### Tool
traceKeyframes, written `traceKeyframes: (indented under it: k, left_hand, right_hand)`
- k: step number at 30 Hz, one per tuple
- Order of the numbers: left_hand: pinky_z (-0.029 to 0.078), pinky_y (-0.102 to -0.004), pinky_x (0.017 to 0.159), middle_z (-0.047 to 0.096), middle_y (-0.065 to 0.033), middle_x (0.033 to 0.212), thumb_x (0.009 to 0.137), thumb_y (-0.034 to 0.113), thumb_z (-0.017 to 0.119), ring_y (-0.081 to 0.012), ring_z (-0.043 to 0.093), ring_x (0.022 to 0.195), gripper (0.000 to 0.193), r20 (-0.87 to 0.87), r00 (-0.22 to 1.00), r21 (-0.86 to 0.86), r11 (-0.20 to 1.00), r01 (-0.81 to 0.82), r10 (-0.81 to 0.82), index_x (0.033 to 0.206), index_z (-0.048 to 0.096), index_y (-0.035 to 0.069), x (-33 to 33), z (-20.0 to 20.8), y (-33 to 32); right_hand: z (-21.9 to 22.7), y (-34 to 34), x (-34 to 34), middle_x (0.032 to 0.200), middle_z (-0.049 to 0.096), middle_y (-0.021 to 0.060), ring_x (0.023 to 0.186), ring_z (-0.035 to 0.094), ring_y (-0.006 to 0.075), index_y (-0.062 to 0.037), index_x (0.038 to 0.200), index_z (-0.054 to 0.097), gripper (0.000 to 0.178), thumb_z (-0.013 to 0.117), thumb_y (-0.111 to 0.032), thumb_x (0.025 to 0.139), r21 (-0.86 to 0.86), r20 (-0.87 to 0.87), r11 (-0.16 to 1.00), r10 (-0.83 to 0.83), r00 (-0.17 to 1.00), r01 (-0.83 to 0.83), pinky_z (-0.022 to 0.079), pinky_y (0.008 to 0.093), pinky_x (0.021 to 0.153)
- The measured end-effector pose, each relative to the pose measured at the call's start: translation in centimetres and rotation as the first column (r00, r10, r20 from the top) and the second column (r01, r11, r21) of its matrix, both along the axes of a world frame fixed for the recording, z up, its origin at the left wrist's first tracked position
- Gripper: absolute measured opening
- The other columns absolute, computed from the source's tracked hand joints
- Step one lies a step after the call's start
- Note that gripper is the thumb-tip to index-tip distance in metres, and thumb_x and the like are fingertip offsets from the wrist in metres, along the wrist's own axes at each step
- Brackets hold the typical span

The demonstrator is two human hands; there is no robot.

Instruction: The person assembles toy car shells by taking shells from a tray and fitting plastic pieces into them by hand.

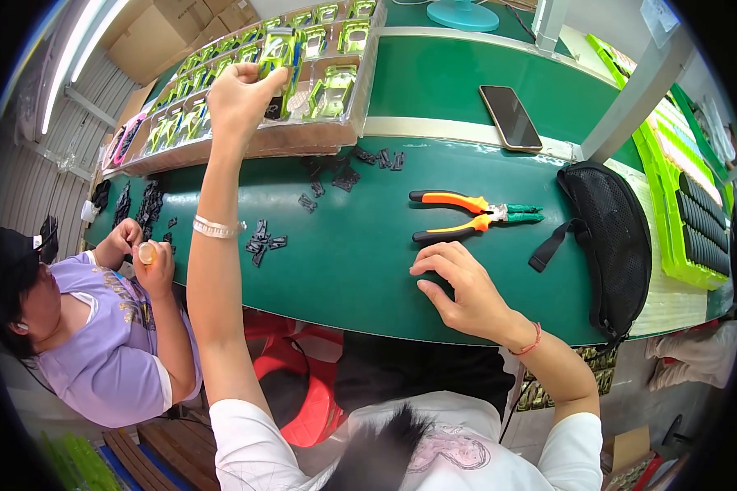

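Observation:
My left hand point(241, 98) reaches out over a divided cardboard box point(303, 139). Its fingers are closed on a lime-green plastic part point(280, 49) with some blue on its edge. Similar green parts point(332, 92) sit in the compartments of the box. Low over the green table point(344, 245), my right hand point(467, 290) is empty, its fingers loosely bent and apart. Just beyond it lie spread pliers point(458, 217) with orange and black handles and green-covered jaws. Small black plastic pieces point(262, 241) lie loose beside my left forearm.
More black pieces point(344, 176) lie in front of the box. A phone point(510, 119) rests on the ledge, and a black mesh pouch point(606, 245) with a strap lies at right. A metal post point(639, 94) rises beside a green crate point(680, 229). A co-worker point(115, 327) sits at left.

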State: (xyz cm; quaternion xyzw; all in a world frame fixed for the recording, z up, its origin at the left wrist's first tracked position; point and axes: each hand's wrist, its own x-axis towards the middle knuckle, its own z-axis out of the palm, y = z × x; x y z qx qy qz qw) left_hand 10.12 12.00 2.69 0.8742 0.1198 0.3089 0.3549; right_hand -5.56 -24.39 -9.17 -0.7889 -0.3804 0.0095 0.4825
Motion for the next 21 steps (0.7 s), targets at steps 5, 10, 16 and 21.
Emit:
traceKeyframes:
  k: [5, 10, 16, 21]
  left_hand:
    - [0.057, -0.0305, 0.085, 0.075, -0.0102, 0.103, 0.085, 0.024, 0.087, -0.0163, 0.072, 0.09, 0.046, 0.217, 0.954, -0.184, 0.951, 0.248, -0.207, 0.115, 0.068, -0.007, -7.2, 1.0, -4.8]
    - [0.056, -0.0313, 0.096, 0.072, -0.0104, 0.117, 0.095, 0.006, 0.073, -0.0183, 0.071, 0.108, 0.037, 0.326, 0.855, -0.657, 0.553, 0.512, -0.403, 0.128, 0.06, -0.005, -16.3, -3.7, -11.5]
    - [0.05, -0.0412, 0.113, 0.06, -0.0167, 0.145, 0.094, -0.007, 0.07, -0.0239, 0.063, 0.13, 0.056, 0.204, 0.832, -0.896, 0.244, 0.371, -0.515, 0.145, 0.047, -0.002, -24.1, -10.2, -17.8]
    - [0.057, -0.0361, 0.093, 0.078, -0.0142, 0.111, 0.088, 0.001, 0.076, -0.0259, 0.075, 0.104, 0.02, -0.146, 0.855, -0.26, 0.853, 0.453, -0.498, 0.108, 0.077, 0.005, -25.6, -10.4, -13.2]
  right_hand:
    - [-0.1, -0.3, 0.2, 0.118, 0.065, 0.0124, 0.109, 0.063, 0.0329, -0.0036, 0.113, 0.065, 0.026, 0.075, -0.003, 0.09, -0.014, 0.013, 1.0, 0.014, 1.0, -0.014, 0.054, 0.0424, 0.094]
    - [1.1, 0.0, -0.5, 0.144, 0.06, 0.0186, 0.12, 0.066, 0.0327, -0.0059, 0.145, 0.051, 0.061, 0.081, -0.015, 0.093, 0.303, -0.137, 0.947, -0.07, 0.988, 0.109, 0.056, 0.04, 0.097]
    - [0.5, -0.4, -1.7, 0.143, 0.058, 0.0216, 0.115, 0.068, 0.0359, -0.0012, 0.122, 0.063, 0.041, 0.083, -0.006, 0.087, 0.278, 0.039, 0.959, 0.039, 0.998, -0.048, 0.059, 0.0417, 0.093]
    - [0.7, -2.7, -2.5, 0.132, 0.062, 0.0174, 0.109, 0.065, 0.0343, -0.0024, 0.101, 0.069, 0.029, 0.085, 0.0, 0.077, 0.062, 0.065, 0.997, -0.049, 0.997, 0.045, 0.057, 0.0432, 0.09]
